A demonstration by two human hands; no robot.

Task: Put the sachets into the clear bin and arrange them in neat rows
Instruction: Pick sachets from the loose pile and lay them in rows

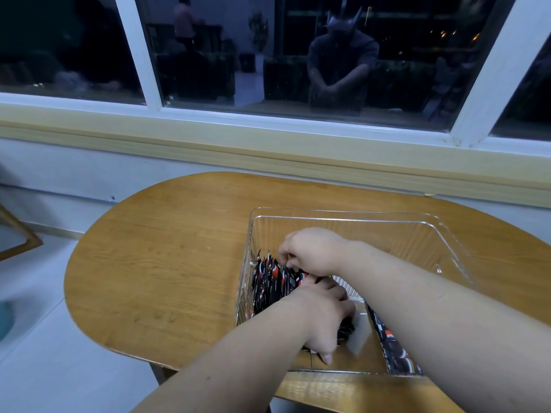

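- Down in the bin, the right hand [310, 251] has its fingers curled and pinches the top edges of the sachets [268, 281] at the far end of their row.
- Just nearer the person, the left hand [325, 317] lies over the same row. Its fingers are bent down around a bundle of the packets and its thumb points toward the near wall. The fingertips are hidden under the hand.
- The two hands sit close together, the left almost touching the right wrist.
- The black, red and white sachets stand on edge, packed together along the bin's left wall. They run from the right hand's pinch back under the left palm.
- A few other sachets [393, 350] lie along the right side of the bin floor, partly hidden beneath the right forearm and well apart from both grips.
- The clear bin [343, 217] has ribbed walls, and its far half shows bare floor.
- It stands on the right part of a rounded wooden table [167, 263], its near wall close to the table's near edge.
- Beyond the table are a pale wall [89, 174] and a white-framed window [74, 40] with dark glass.
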